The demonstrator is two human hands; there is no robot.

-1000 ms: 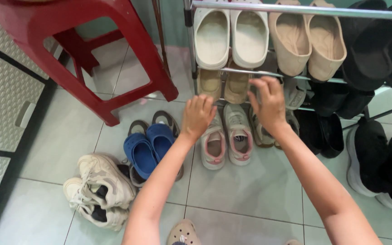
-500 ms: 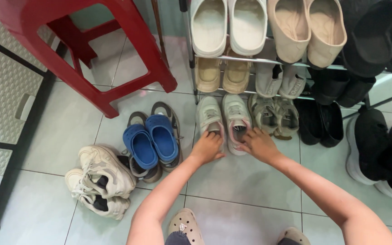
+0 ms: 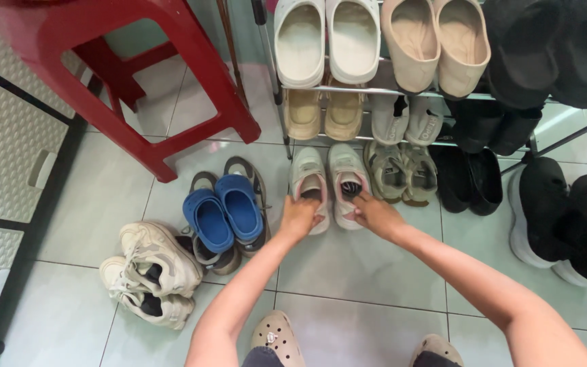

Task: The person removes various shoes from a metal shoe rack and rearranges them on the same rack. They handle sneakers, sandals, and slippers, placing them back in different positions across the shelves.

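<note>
A pair of white sneakers with pink trim stands on the tiled floor at the foot of the shoe rack (image 3: 273,81). My left hand (image 3: 298,216) grips the heel of the left sneaker (image 3: 307,175), fingers curled over its rim. My right hand (image 3: 374,213) holds the heel of the right sneaker (image 3: 346,166), with fingertips inside the opening. Both forearms reach forward from the bottom of the view.
Blue clogs (image 3: 224,209) lie on grey sandals to the left, near white sneakers (image 3: 152,268) and a red plastic stool (image 3: 171,102). Grey sandals (image 3: 402,170) and black shoes (image 3: 470,178) stand to the right. The rack holds white clogs (image 3: 324,37) and beige clogs (image 3: 436,41).
My hands came down from the rack's middle shelf to the floor and closed on the heels of the white and pink sneakers.
</note>
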